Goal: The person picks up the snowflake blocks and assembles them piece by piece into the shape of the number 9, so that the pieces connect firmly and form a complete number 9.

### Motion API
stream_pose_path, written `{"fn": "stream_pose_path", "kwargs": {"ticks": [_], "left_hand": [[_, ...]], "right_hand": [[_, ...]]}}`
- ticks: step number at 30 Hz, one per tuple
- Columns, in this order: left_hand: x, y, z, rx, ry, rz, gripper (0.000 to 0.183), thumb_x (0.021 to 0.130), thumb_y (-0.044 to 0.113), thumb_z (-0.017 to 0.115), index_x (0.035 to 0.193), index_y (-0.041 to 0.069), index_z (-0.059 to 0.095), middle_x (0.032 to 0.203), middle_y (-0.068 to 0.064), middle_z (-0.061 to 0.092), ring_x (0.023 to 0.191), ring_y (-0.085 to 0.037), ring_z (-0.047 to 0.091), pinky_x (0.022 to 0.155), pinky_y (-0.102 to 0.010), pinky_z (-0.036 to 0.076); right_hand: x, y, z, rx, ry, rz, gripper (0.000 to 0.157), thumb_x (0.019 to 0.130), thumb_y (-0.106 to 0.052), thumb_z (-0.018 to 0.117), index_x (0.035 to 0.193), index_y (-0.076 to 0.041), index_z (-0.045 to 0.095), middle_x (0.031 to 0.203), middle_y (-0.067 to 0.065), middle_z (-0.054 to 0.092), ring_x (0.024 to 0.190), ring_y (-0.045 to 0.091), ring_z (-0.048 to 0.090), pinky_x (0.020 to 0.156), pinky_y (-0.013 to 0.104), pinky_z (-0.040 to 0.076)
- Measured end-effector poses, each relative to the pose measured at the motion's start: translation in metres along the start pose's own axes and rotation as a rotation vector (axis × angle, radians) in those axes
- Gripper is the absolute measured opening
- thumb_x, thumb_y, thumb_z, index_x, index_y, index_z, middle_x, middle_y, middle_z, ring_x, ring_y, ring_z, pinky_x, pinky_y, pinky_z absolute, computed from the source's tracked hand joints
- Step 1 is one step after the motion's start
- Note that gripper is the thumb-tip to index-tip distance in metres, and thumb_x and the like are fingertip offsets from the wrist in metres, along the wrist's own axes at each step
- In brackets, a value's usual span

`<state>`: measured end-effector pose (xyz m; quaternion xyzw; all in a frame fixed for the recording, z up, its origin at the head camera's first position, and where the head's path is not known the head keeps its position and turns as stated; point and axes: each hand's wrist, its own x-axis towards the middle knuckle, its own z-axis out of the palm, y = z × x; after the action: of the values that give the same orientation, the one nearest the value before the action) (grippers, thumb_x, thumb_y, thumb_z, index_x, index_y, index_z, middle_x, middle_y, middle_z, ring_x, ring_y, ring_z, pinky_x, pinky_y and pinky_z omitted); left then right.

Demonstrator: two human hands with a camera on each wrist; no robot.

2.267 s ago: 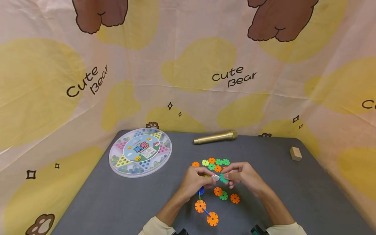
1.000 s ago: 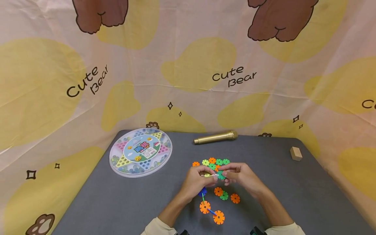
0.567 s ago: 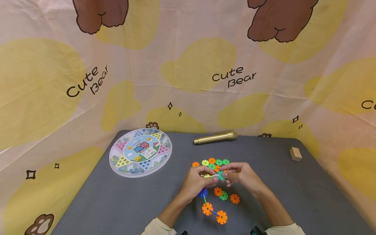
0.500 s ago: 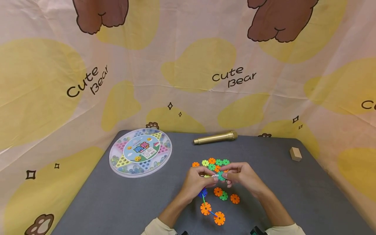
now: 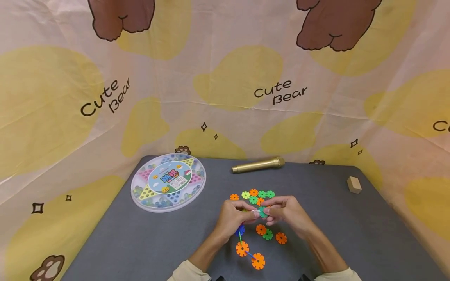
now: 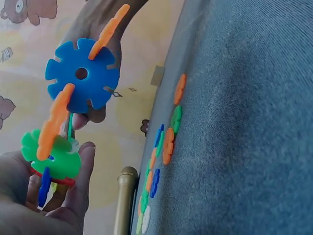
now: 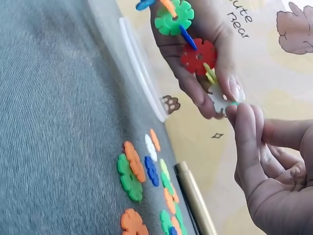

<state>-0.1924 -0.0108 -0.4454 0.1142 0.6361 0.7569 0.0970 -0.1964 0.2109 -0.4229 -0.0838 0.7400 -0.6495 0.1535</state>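
Observation:
My left hand (image 5: pixel 228 219) pinches a white notched disc (image 7: pixel 218 99), the end of a chain of plastic snowflake discs. Between finger and thumb, my right hand (image 5: pixel 291 216) holds a green snowflake disc (image 5: pixel 262 212), its edge meeting the white disc's rim. In the right wrist view, a yellow disc (image 7: pixel 210 73) and a red disc (image 7: pixel 198 56) follow the white one. Below my left hand hang a blue disc (image 5: pixel 240 229) and two orange discs (image 5: pixel 258 261), linked by discs seen edge-on. My right fingers mostly cover the green disc in the right wrist view.
Loose snowflake discs (image 5: pixel 253 199) lie beyond the hands; orange and green ones (image 5: pixel 281 238) lie nearer. A marble board game in a round case (image 5: pixel 168 182) sits back left, a gold microphone (image 5: pixel 258 164) at the back, a wooden block (image 5: pixel 354 184) at the right.
The green disc in my right hand has shifted slightly left, up against the white one. The hanging chain has swung right and back left. The loose discs lie where they were.

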Motion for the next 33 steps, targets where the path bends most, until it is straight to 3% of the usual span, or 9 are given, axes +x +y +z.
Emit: {"fn": "stream_pose_path", "kwargs": {"ticks": [6,12,24,33], "left_hand": [[0.0013,0.0021,-0.0016,-0.012,-0.033,-0.02,0.017,0.088,0.0,0.083,0.099,-0.012,0.078,0.09,-0.016,0.079,0.076,-0.017,0.079,0.074,-0.032,0.065],[0.0013,0.0052,-0.0016,-0.007,-0.059,-0.029,0.015,0.09,0.002,0.08,0.1,-0.01,0.079,0.092,-0.016,0.079,0.079,-0.019,0.079,0.075,-0.032,0.065],[0.0003,0.0057,-0.0013,0.025,-0.023,-0.025,0.014,0.089,0.005,0.082,0.098,-0.006,0.082,0.09,-0.019,0.08,0.076,-0.018,0.079,0.076,-0.036,0.065],[0.0011,0.0044,-0.0024,-0.025,-0.03,-0.04,0.015,0.09,0.001,0.08,0.1,-0.01,0.081,0.09,-0.022,0.079,0.077,-0.019,0.079,0.074,-0.035,0.065]], "right_hand": [[0.0019,0.0005,-0.005,0.031,-0.033,0.014,0.035,0.099,-0.009,0.069,0.125,0.014,0.068,0.094,0.016,0.077,0.071,0.015,0.072,0.077,0.037,0.065],[0.0007,-0.0028,-0.0089,0.053,-0.047,0.008,0.04,0.1,-0.007,0.066,0.131,0.017,0.061,0.094,0.02,0.077,0.07,0.015,0.071,0.076,0.035,0.065],[-0.0011,-0.0032,-0.007,0.013,-0.031,-0.032,0.036,0.101,-0.011,0.07,0.124,0.015,0.066,0.095,0.024,0.077,0.07,0.015,0.071,0.073,0.034,0.065],[-0.0018,-0.0042,-0.0023,0.032,-0.023,0.006,0.035,0.1,-0.008,0.07,0.125,0.016,0.065,0.089,0.014,0.078,0.069,0.015,0.072,0.073,0.035,0.065]]}}
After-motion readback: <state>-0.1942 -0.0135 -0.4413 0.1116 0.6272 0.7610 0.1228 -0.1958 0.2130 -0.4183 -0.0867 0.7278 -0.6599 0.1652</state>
